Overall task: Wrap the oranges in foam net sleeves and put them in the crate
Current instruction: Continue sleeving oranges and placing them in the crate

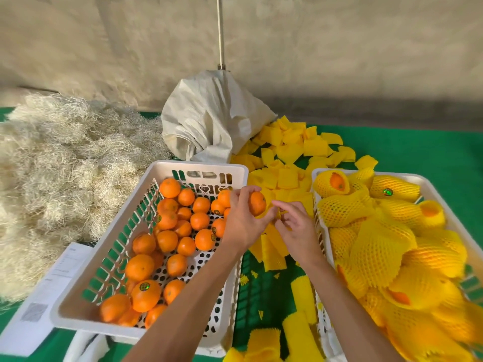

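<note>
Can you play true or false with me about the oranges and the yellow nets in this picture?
1. The left hand is holding an orange. True.
2. The crate on the left is full of wrapped oranges. False: its oranges are bare; the wrapped ones lie in the crate on the right.
3. The right hand is fingering a yellow foam net sleeve. True.
4. The loose yellow sleeves lie on a red cloth. False: the cloth is green.
5. A pale sack sits behind the crates. True.
</note>
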`<state>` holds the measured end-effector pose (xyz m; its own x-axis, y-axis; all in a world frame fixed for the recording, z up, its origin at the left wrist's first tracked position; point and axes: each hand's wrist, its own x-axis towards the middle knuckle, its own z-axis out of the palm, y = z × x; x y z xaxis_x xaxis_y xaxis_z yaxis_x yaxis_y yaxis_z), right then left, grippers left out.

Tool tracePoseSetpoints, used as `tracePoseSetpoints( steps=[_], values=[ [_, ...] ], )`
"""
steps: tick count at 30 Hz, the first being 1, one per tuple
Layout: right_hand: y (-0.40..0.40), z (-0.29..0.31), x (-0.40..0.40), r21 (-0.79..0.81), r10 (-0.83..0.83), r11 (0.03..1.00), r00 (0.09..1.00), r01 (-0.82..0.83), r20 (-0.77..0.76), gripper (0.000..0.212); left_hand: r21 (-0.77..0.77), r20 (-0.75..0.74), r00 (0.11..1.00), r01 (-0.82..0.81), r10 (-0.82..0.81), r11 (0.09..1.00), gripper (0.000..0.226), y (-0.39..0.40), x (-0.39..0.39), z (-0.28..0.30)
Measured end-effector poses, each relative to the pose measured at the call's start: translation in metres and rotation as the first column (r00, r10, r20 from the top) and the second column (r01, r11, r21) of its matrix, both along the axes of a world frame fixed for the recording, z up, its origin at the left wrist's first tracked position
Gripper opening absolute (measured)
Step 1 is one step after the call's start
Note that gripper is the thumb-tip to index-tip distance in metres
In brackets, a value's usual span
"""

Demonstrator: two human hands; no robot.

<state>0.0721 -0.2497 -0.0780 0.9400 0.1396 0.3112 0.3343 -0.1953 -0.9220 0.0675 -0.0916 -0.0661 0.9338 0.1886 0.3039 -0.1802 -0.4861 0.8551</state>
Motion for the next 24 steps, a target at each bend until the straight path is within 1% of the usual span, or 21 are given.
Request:
tracePoseSetpoints(
  steps=[2, 4, 6, 9, 10, 12, 14, 18, 19, 21, 22, 23, 24],
  values=[
    [0.0007, 0.0000, -0.0016, -0.080, 0.010, 0.997, 1.000, -0.008, 0.023, 0.043, 0.028, -0.001, 1.000, 0.013, -0.013, 1.000, 0.056, -0.0011, 0.0001, -0.0017],
    [0.0017, 0.0009, -0.0034, -0.107, -0.011, 0.994, 0.999, 0.015, 0.043, 0.035, 0.024, -0.004, 1.000, 0.023, -0.023, 0.999, 0.059, -0.0004, -0.0001, -0.0024],
    [0.0014, 0.0023, -0.0037, -0.130, -0.062, 0.989, 0.995, 0.072, 0.080, 0.025, -0.003, -0.003, 1.000, 0.027, -0.027, 1.000, 0.062, 0.0016, -0.0003, -0.0032],
    [-0.0016, 0.0033, -0.0035, -0.184, -0.141, 0.970, 0.984, 0.159, 0.109, 0.024, -0.026, -0.015, 1.000, 0.016, -0.017, 1.000, 0.064, 0.0043, -0.0001, -0.0034],
    [-0.0025, 0.0039, -0.0041, -0.237, -0.158, 0.953, 0.978, 0.186, 0.135, 0.022, -0.028, -0.023, 1.000, 0.013, -0.014, 1.000, 0.064, 0.0047, 0.0000, -0.0031],
    [-0.0025, 0.0045, -0.0062, -0.394, -0.152, 0.892, 0.968, 0.221, 0.200, 0.016, -0.034, -0.031, 0.999, 0.007, -0.009, 0.999, 0.064, 0.0053, -0.0001, -0.0023],
    [0.0002, 0.0046, -0.0081, -0.495, -0.130, 0.845, 0.976, 0.202, 0.177, 0.017, -0.051, -0.037, 0.999, -0.002, 0.000, 0.999, 0.066, 0.0061, 0.0004, -0.0025],
    [0.0027, 0.0025, -0.0066, -0.467, -0.180, 0.869, 0.984, 0.162, 0.005, 0.025, -0.028, -0.052, 0.999, 0.003, -0.005, 1.000, 0.070, 0.0057, -0.0001, -0.0009],
    [0.0019, 0.0022, -0.0053, -0.456, -0.202, 0.874, 0.979, 0.170, -0.021, 0.025, -0.016, -0.059, 0.998, 0.009, -0.010, 1.000, 0.070, 0.0051, -0.0001, -0.0008],
    [-0.0004, 0.0018, -0.0038, -0.438, -0.265, 0.868, 0.964, 0.234, -0.012, 0.026, 0.022, -0.070, 0.997, 0.021, -0.019, 1.000, 0.068, 0.0039, -0.0006, -0.0006],
    [-0.0007, 0.0018, -0.0043, -0.427, -0.297, 0.865, 0.955, 0.264, -0.010, 0.031, 0.053, -0.070, 0.997, 0.030, -0.026, 0.998, 0.067, 0.0033, -0.0007, -0.0008],
    [0.0001, 0.0019, -0.0053, -0.395, -0.312, 0.879, 0.949, 0.269, -0.049, 0.040, 0.090, -0.069, 0.997, 0.042, -0.036, 0.995, 0.066, 0.0026, -0.0006, -0.0011],
    [0.0014, 0.0029, -0.0066, -0.322, -0.307, 0.914, 0.939, 0.246, -0.154, 0.046, 0.129, -0.069, 0.996, 0.057, -0.048, 0.990, 0.065, 0.0021, -0.0005, -0.0015]
  ],
)
